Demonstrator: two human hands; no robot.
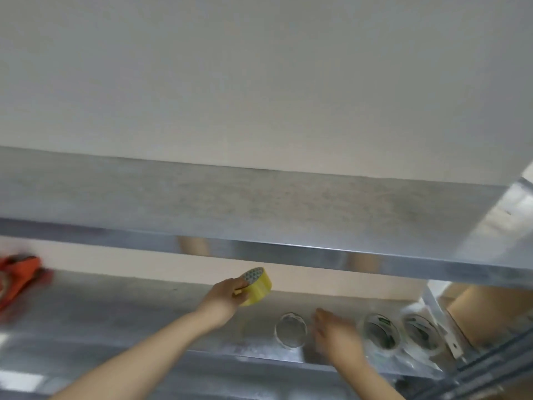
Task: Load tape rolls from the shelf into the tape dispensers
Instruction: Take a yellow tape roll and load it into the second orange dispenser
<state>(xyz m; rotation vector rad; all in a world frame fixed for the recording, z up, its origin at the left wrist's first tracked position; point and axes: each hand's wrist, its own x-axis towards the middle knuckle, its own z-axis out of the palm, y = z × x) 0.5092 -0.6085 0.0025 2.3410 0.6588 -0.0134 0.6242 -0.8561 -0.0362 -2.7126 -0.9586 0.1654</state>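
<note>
left hand (227, 295) at frame centre grips a yellow tape roll (257, 286); right hand (336, 333), blurred, fingers relaxed, lies among clear tape rolls (291, 330) on the shelf (115, 313).

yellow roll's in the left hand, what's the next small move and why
Probably carry the yellow roll leftward to the orange dispenser: the left hand grips it, and the dispenser lies at the shelf's far left. The right hand, blurred, holds nothing.
</note>
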